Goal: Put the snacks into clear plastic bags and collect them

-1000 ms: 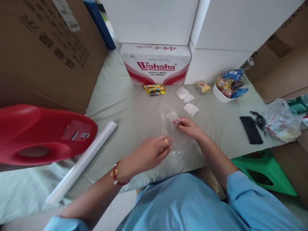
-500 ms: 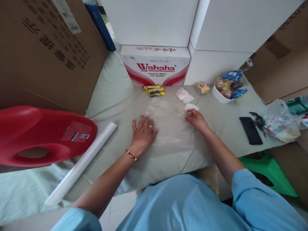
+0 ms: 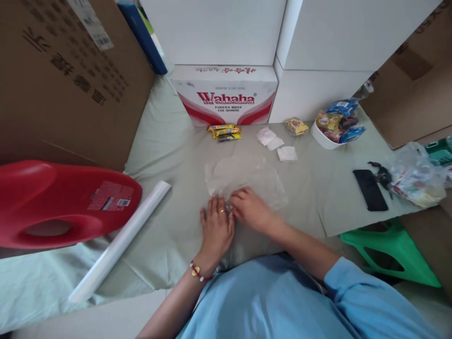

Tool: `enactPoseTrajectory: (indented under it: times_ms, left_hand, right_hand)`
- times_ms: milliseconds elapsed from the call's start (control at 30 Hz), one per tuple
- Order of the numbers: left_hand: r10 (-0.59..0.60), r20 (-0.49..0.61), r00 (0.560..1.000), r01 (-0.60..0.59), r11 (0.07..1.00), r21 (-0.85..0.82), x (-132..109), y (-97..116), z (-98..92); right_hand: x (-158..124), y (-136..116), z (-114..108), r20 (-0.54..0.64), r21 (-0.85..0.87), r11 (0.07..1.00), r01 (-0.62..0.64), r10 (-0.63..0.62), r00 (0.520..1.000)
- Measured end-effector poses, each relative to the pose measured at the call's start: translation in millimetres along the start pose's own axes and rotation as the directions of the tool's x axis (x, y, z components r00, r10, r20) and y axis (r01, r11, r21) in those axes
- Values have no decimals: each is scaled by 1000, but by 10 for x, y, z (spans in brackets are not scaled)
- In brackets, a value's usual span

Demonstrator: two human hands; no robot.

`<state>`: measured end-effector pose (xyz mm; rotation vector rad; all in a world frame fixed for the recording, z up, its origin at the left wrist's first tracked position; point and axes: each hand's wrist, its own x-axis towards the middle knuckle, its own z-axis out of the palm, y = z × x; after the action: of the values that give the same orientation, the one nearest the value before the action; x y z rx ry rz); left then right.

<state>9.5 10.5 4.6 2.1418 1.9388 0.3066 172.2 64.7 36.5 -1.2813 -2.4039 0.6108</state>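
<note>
Seemingly smoothing or straightening a clear plastic bag [image 3: 247, 174] laid flat on the cloth-covered table [image 3: 300, 188], near the front edge and well apart from the rear one. Resting the left hand [image 3: 217, 230] palm down at the bag's near left corner, fingers extended, gripping nothing visible. Holding the right hand [image 3: 252, 209] close beside it, fingers bent over the bag's near part; cannot tell whether pinching the plastic or merely touching it. Judging by this, would next call for steadying that corner with the left hand and working the thin, clingy edge gently with the right fingertips.
</note>
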Motion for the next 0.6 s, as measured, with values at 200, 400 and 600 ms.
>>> enactPoseTrajectory:
  times_ms: [200,400,600]
  left_hand:
    - [17,109,994,-32,991,132,113,-264,-491]
    - [96,-81,992,-112,968,-223,383,218,-725]
    - [48,-186,981,-127,888,-442,692,371,-220]
  right_hand:
    - [-195,-132,449,89,-61,997,56,-51,995]
    - [-214,-199,531,74,-92,995,27,-20,997]
    - [-201,-298,615,89,-101,992,-79,88,992]
